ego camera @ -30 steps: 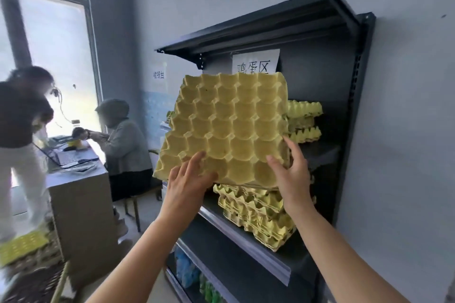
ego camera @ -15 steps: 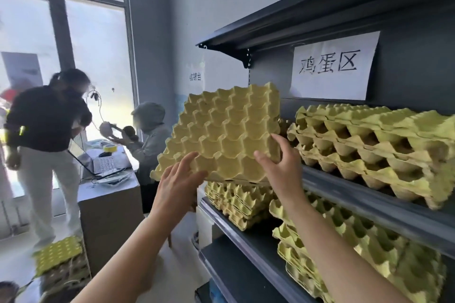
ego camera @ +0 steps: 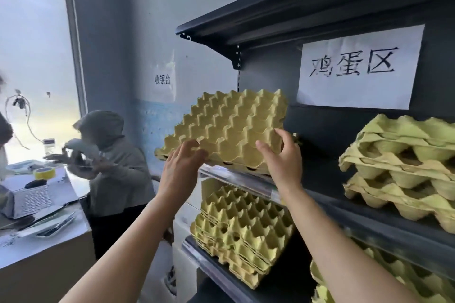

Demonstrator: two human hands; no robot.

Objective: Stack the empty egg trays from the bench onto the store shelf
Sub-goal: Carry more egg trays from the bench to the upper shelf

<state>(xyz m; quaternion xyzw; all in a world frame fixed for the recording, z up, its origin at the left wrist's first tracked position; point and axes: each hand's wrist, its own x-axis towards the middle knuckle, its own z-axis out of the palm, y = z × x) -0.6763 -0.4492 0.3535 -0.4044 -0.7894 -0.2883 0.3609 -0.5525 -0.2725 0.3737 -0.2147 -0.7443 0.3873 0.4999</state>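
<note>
The left hand (ego camera: 181,167) and right hand (ego camera: 283,162) each grip the near edge of the egg tray (ego camera: 231,128); its far edge tilts up, likely to clear the lip. It is over the left end of the shelf (ego camera: 246,177); the stack (ego camera: 398,162) stands well to its right, so a second pile seems intended.

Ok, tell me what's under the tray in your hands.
Directly below the held tray runs the upper shelf's front edge; lower down, a stack of trays sits on the next shelf. The tray covers the shelf board beneath it.

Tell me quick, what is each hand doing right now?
Left hand: holding the egg tray by its near edge.
Right hand: holding the same tray, farther right.
</note>
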